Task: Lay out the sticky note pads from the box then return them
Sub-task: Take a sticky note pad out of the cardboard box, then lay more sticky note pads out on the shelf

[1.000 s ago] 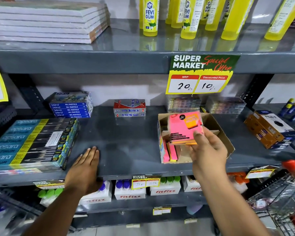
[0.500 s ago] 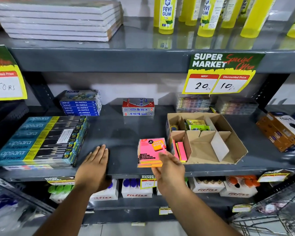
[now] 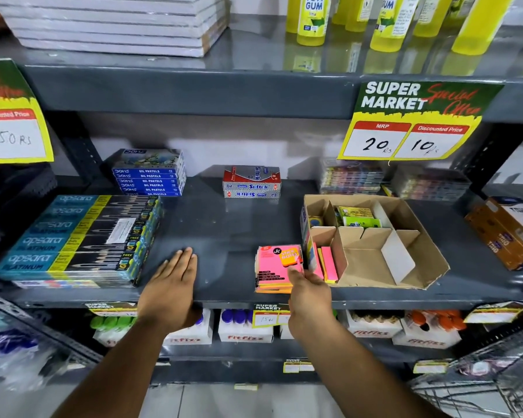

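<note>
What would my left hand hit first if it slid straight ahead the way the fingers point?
Probably nothing nearby: the left hand points up-right over bare shelf. The Softek boxes at the back look like the first thing in line, though depth is unclear.

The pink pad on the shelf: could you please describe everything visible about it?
The pink pad is a wrapped stack of neon pink sheets with orange ones beneath and an orange "Stick Notes" label. It lies flat on the shelf, just left of the box. The right hand's fingertips rest on its near right corner.
</note>
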The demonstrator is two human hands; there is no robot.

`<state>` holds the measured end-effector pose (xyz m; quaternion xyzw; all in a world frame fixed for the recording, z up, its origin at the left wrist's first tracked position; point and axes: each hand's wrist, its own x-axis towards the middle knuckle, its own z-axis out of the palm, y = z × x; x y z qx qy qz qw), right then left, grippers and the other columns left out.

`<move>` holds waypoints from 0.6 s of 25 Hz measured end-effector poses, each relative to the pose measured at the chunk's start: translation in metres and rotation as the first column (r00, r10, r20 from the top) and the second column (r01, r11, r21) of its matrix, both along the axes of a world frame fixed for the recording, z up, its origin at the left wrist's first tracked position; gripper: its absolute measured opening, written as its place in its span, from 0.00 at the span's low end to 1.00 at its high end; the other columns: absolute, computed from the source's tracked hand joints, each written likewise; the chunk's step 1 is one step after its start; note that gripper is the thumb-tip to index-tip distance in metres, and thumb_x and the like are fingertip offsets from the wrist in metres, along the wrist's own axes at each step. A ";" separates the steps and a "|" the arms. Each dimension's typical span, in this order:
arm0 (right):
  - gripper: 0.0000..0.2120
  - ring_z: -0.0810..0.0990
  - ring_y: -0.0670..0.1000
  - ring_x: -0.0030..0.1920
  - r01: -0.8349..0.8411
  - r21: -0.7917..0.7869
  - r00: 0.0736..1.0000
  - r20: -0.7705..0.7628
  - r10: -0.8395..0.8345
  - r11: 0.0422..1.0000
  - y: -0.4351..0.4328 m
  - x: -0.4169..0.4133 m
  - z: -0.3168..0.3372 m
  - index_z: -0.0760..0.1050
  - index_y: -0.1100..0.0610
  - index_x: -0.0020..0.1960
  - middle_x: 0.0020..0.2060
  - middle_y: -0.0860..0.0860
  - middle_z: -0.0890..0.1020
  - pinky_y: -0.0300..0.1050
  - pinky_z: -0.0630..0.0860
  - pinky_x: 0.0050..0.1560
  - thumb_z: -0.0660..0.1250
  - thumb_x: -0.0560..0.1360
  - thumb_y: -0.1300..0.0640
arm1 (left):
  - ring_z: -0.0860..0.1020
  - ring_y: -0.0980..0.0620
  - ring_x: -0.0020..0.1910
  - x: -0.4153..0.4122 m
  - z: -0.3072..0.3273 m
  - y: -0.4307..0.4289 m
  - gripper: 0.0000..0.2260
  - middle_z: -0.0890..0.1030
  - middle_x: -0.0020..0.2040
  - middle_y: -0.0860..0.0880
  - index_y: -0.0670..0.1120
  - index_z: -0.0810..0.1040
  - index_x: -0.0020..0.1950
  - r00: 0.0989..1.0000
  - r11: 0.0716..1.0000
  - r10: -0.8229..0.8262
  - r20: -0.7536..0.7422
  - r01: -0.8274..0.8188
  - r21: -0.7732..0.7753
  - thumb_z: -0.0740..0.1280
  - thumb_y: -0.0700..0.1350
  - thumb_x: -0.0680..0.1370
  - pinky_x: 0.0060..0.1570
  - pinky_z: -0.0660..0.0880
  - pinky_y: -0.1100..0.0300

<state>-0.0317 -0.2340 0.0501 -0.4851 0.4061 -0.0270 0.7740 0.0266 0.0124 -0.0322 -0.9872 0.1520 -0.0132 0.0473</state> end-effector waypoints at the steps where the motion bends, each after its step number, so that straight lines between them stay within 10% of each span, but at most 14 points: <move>1: 0.09 0.75 0.47 0.42 -0.017 -0.018 1.000 -0.016 0.017 1.000 0.000 -0.001 0.002 0.75 0.59 0.55 0.43 0.48 0.79 0.48 0.67 0.51 0.69 0.75 0.61 | 0.46 0.46 0.76 -0.001 0.001 0.000 0.47 0.45 0.78 0.42 0.41 0.42 0.75 1.000 1.000 0.001 -0.009 -0.001 0.005 0.61 0.60 0.66 0.74 0.49 0.51; 7: 0.09 0.77 0.54 0.43 -0.139 -0.098 0.990 0.011 0.140 0.986 -0.010 -0.023 0.021 0.76 0.66 0.55 0.50 0.61 0.81 0.52 0.72 0.51 0.67 0.75 0.65 | 0.45 0.46 0.76 0.000 0.003 -0.003 0.38 0.44 0.78 0.42 0.41 0.42 0.75 1.000 1.000 0.013 -0.007 -0.013 -0.012 0.55 0.52 0.71 0.75 0.48 0.51; 11: 0.19 0.75 0.47 0.61 -0.124 -0.416 0.868 0.394 0.302 0.901 -0.007 -0.064 0.043 0.74 0.49 0.62 0.58 0.41 0.80 0.41 0.69 0.60 0.72 0.73 0.59 | 0.57 0.42 0.75 -0.006 0.010 -0.003 0.47 0.56 0.76 0.40 0.39 0.55 0.75 1.000 0.994 -0.025 0.011 0.026 -0.107 0.69 0.58 0.62 0.72 0.57 0.47; 13: 0.18 0.75 0.43 0.60 -0.064 -0.774 0.642 0.451 0.619 0.630 -0.016 -0.055 0.063 0.75 0.47 0.61 0.56 0.41 0.80 0.33 0.68 0.58 0.71 0.72 0.53 | 0.62 0.39 0.72 -0.008 0.009 -0.002 0.50 0.63 0.74 0.37 0.37 0.60 0.72 0.997 0.991 -0.068 0.032 0.072 -0.115 0.74 0.57 0.58 0.70 0.62 0.44; 15: 0.21 0.73 0.38 0.59 -0.089 -0.966 0.556 0.154 0.817 0.243 -0.026 -0.022 0.078 0.73 0.45 0.63 0.59 0.43 0.78 0.29 0.65 0.57 0.71 0.71 0.49 | 0.58 0.41 0.74 -0.007 0.010 -0.002 0.51 0.58 0.76 0.39 0.38 0.56 0.74 0.999 0.994 -0.050 0.019 0.052 -0.101 0.73 0.59 0.59 0.71 0.59 0.46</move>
